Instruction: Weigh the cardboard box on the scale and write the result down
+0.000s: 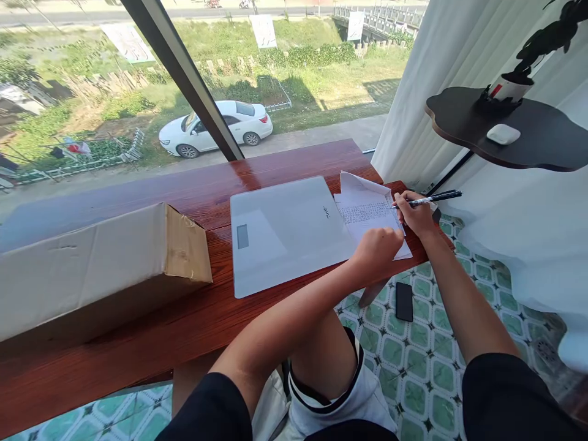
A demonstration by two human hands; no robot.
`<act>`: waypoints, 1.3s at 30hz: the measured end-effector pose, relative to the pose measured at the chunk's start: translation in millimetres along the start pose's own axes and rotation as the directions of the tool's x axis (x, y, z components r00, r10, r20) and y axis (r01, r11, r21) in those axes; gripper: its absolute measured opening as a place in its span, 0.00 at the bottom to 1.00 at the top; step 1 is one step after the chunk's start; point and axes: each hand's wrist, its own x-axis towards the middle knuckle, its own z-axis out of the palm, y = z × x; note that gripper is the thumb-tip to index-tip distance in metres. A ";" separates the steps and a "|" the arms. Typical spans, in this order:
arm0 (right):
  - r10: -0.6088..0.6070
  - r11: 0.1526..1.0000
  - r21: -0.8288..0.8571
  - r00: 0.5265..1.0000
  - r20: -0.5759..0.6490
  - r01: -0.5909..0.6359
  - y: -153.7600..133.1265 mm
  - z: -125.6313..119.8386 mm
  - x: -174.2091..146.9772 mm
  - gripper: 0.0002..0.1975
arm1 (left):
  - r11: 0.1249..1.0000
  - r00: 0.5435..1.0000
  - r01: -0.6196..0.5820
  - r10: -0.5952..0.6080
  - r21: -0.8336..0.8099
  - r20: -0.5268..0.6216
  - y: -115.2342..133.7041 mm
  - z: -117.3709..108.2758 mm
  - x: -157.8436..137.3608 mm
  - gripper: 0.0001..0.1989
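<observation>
1. Nearest the camera, at the bottom of the frame, sit the person's black sleeves and bent knees in white shorts, over a green patterned tile floor (427, 367).
2. Right of centre, the right hand (416, 214) is clenched around a black pen (434, 198), the pen's tip touching a sheet of paper (367, 211) and its cap end pointing toward the right edge.
3. Just below and left of it, the left hand (379, 248) rests in a loose fist on the lower part of the same paper, pressing it down; it grasps nothing that can be seen.
4. That paper carries a block of printed text, lies at the right end of a reddish wooden table (193, 318), and its upper corner is folded upward.
5. Touching the paper's left edge, a flat white scale (285, 233) lies in the middle of the table, with a small grey display near its left side.
6. Further left, a cardboard box (92, 263) lies on its side, well apart from the hands.
7. On the floor below the table's right end lies a black phone (404, 301).
8. At upper right, a dark shelf (542, 138) holds a small white case (503, 134) and a potted plant (514, 86), beside a white curtain (441, 73).
9. Beyond the window, at upper left, a white car (215, 127) is parked.
</observation>
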 end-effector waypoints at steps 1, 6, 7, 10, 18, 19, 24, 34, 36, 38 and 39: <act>-0.001 1.000 -0.004 1.000 0.017 0.001 -0.5 -0.1 -0.8 0.22 | 1.000 1.000 0.009 -0.009 0.007 -0.017 0.0 3.4 -1.2 0.11; 0.024 0.997 -0.071 0.997 0.080 -0.019 -3.5 -1.0 -4.4 0.23 | 0.997 0.993 -0.021 0.029 0.070 -0.117 4.6 14.2 -6.0 0.16; 0.026 0.995 -0.094 0.996 0.085 -0.018 -3.3 -1.3 -4.6 0.22 | 0.998 0.993 -0.021 0.028 0.067 -0.116 6.3 14.9 -5.8 0.16; 0.020 0.987 -0.163 0.994 0.106 -0.002 -1.7 -2.2 -4.0 0.20 | 0.999 0.995 -0.003 0.007 0.041 -0.102 10.6 15.9 -4.3 0.16; 0.036 0.980 -0.196 0.991 0.131 -0.010 -6.1 -0.7 -3.5 0.19 | 0.998 0.992 0.045 -0.039 0.051 -0.119 12.2 18.9 -2.4 0.16; 0.031 0.980 -0.200 0.991 0.133 -0.004 -6.7 -0.5 -3.7 0.19 | 0.997 0.992 0.054 -0.048 0.053 -0.117 12.2 19.2 -2.2 0.16; -0.001 0.976 -0.214 0.989 0.145 0.032 -3.8 -1.3 -2.6 0.19 | 0.997 0.991 0.041 -0.032 0.070 -0.128 11.1 21.4 -2.2 0.17; -0.011 0.958 -0.283 0.991 0.136 0.050 -7.2 -1.9 -3.1 0.20 | 0.997 0.991 0.047 -0.040 0.054 -0.127 10.3 25.3 -0.2 0.17; 0.019 0.970 -0.244 0.991 0.135 0.014 -6.9 -2.3 -3.3 0.19 | 0.998 0.992 0.050 -0.044 0.048 -0.120 9.9 24.5 0.3 0.17; 0.058 0.980 -0.195 0.991 0.121 -0.033 -5.8 -2.3 -3.2 0.18 | 0.997 0.993 0.053 -0.047 0.049 -0.110 9.8 23.6 0.3 0.18; 0.073 0.983 -0.178 0.991 0.114 -0.052 -5.1 -2.2 -3.1 0.17 | 0.997 0.993 0.055 -0.049 0.050 -0.107 9.8 23.1 0.2 0.18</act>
